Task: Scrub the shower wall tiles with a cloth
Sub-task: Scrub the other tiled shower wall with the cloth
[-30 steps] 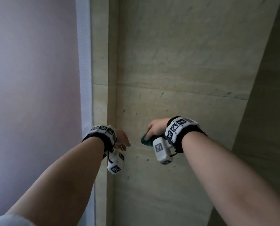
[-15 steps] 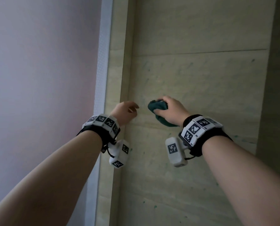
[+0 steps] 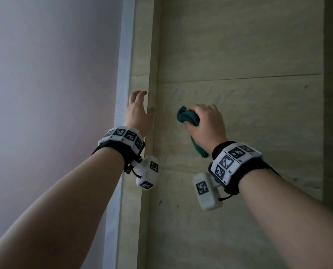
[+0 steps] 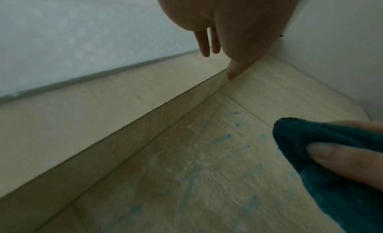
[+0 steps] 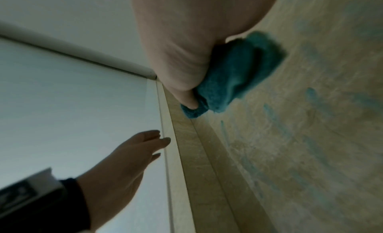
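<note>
Cloth pass, upper tile
Right hand [image 3: 206, 123] grips teal cloth [image 3: 187, 118], now higher on wall tiles [image 3: 258, 117]; left hand [image 3: 138, 111] has uncurled, fingers spread.

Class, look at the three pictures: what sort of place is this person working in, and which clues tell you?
Probably a tiled shower or bathroom: beige wall tiles with grout lines, teal smears, and a right hand gripping a teal cloth.

Two hands [image 3: 138, 111] [image 3: 206, 123], one green cloth [image 3: 187, 118], two wristbands [image 3: 123, 137] [image 3: 233, 162]

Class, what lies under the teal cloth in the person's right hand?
The cloth, gripped by the right hand, presses on beige wall tile with teal smears. Tile directly beneath is covered.
</note>
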